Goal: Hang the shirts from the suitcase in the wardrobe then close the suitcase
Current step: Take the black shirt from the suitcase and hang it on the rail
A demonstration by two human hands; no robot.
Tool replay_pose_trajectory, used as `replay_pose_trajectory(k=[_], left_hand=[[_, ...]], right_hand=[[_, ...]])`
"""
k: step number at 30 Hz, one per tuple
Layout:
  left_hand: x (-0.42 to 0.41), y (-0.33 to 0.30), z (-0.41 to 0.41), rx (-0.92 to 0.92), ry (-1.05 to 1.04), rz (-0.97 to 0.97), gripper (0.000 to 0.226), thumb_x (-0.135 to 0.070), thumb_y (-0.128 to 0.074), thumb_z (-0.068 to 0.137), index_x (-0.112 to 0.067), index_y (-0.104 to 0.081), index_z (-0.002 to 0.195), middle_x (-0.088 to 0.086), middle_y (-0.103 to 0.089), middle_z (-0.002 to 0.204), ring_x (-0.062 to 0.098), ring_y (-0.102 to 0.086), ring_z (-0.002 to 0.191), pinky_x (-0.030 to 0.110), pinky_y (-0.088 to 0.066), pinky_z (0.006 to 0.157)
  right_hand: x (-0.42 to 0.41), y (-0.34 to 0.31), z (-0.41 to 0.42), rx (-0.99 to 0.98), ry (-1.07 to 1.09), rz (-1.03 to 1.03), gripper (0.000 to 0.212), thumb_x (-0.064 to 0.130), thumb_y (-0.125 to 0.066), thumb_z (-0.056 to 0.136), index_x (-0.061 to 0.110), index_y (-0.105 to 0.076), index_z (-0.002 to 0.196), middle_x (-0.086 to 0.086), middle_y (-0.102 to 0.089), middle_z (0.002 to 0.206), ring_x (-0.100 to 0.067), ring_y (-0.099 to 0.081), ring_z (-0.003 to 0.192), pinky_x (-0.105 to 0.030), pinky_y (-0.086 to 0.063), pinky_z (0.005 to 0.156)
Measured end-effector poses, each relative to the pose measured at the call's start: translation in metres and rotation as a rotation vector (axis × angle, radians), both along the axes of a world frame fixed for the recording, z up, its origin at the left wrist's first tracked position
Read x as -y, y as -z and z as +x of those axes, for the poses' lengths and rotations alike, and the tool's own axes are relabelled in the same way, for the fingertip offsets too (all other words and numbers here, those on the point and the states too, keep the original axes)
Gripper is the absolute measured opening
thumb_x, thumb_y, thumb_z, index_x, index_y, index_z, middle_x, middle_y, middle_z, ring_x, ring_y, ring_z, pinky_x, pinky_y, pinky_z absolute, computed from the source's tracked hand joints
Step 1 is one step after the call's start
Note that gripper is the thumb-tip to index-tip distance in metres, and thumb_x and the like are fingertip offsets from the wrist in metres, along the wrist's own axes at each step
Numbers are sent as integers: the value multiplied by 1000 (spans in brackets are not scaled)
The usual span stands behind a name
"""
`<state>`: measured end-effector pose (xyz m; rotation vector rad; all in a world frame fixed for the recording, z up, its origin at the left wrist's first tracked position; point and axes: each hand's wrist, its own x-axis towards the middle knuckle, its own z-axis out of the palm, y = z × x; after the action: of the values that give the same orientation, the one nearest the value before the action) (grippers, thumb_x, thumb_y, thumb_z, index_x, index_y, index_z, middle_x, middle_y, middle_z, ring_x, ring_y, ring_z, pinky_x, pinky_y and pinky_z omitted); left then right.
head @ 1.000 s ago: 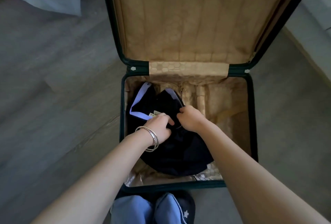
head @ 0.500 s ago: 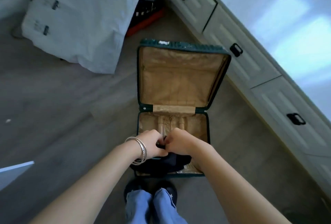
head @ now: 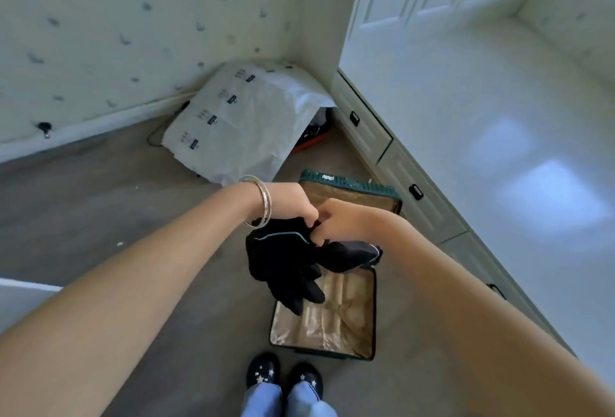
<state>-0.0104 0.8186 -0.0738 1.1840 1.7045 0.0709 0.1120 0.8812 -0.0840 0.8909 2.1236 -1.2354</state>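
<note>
You held the dark shirt (head: pixel 286 260) at the centre of the view, lifted clear above the open suitcase (head: pixel 372 313), which lay on the floor toward five o'clock. Your left hand (head: pixel 289 201) and right hand (head: pixel 339 221) sat knuckle to knuckle at the garment's top edge, fingers curled and pinching the fabric there, probably so the rest could drop and unfold under its own weight. The shirt was bunched, its lowest folds hanging over the tan lining. The suitcase bottom showed no other clothes. The wardrobe (head: pixel 432 0) stood at one o'clock, doors seemingly closed, so you would likely need a free hand.
</note>
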Motion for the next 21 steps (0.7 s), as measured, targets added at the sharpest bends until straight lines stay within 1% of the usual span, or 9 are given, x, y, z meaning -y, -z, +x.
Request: replay_pose_trajectory(k=[4,6,8,10,11,13,17,19,21], left_hand=[[31,-91,-19,-123,2,99,38,-35,-66,78,-17,-45,52,-5,-33,50,7,-33,44,22,-25,51],[49,-132,-30,-238,32,109,32,-42,-68,76,-20,-53,59,-6,-43,56,11,-42,57,26,-36,62],[77,-171,-37,-343,11,109,18,-42,-68,76,-24,-66,75,-12,-56,68,10,-53,73,26,-43,77],[102,-204,-44,-428,-37,110,16,-33,-66,81,-20,-70,87,-16,-58,70,9,-54,74,21,-44,72],[119,-220,-46,-470,-76,109,13,-30,-65,83,-18,-69,88,-16,-57,69,8,-53,70,18,-42,66],[153,-248,-49,-524,-156,113,6,-27,-61,86,-22,-63,84,-15,-56,71,5,-52,68,16,-40,63],[225,-286,-46,-565,-434,155,10,-26,-56,88,-17,-60,84,-5,-53,81,13,-46,82,25,-33,81],[271,-297,-37,-580,-559,181,23,-32,-59,85,-15,-58,69,-4,-52,72,14,-45,72,26,-34,76],[304,-306,-30,-595,-632,181,30,-43,-63,80,-18,-58,64,-5,-52,64,12,-47,64,26,-36,66]], right_hand=[[12,-58,-15,-44,-142,76,20,6,-59,73,17,-53,58,2,-49,66,-14,-45,66,-24,-36,64],[21,-83,-23,-96,-198,106,22,6,-59,77,17,-55,58,3,-49,63,-12,-45,64,-23,-35,63],[34,-109,-33,-161,-273,118,12,12,-59,81,15,-65,70,2,-56,70,-12,-49,68,-23,-38,66],[48,-131,-45,-244,-316,143,15,17,-58,85,6,-67,90,-2,-58,82,-14,-52,77,-27,-40,74],[58,-145,-51,-292,-338,159,18,18,-57,86,3,-65,91,-2,-57,81,-15,-51,77,-28,-39,74],[81,-171,-61,-387,-380,166,18,18,-56,87,2,-60,81,-1,-54,74,-13,-50,70,-26,-38,70],[132,-214,-81,-533,-441,133,20,20,-55,86,1,-60,85,-5,-51,76,-16,-49,72,-28,-37,67],[167,-232,-89,-582,-510,112,22,19,-54,86,-2,-60,88,-6,-50,76,-18,-48,72,-29,-38,67],[194,-246,-97,-636,-555,91,21,18,-54,86,-2,-61,87,-4,-52,74,-18,-49,72,-29,-37,70]])
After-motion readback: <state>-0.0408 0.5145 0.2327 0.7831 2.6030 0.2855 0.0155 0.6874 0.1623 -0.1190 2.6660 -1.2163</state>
